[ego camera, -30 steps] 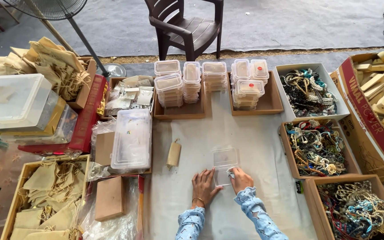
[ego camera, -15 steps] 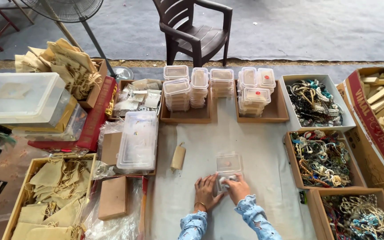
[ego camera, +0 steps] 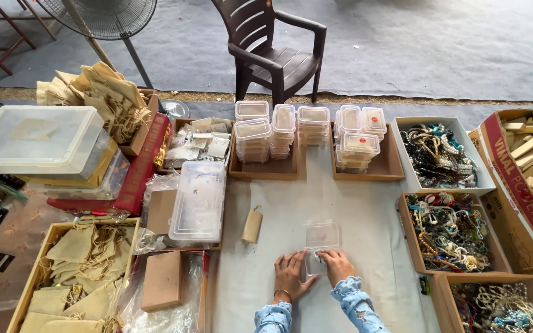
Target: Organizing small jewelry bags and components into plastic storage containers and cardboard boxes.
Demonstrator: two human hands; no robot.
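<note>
Left hand (ego camera: 291, 276), right hand (ego camera: 337, 265) on clear box (ego camera: 319, 243); grey floor cloth (ego camera: 353, 203).

Small clear rectangular plastic box (ego camera: 316, 262), lying flat on pale grey cloth, just below its detached-looking clear lid (ego camera: 322, 235); hinge not discernible. Lid flat, faint reddish spot at centre. Box partly covered at left and right edges by fingertips. Positioned right of small beige cloth roll (ego camera: 252, 226), same cloth. Contents of box too small to resolve.
</note>
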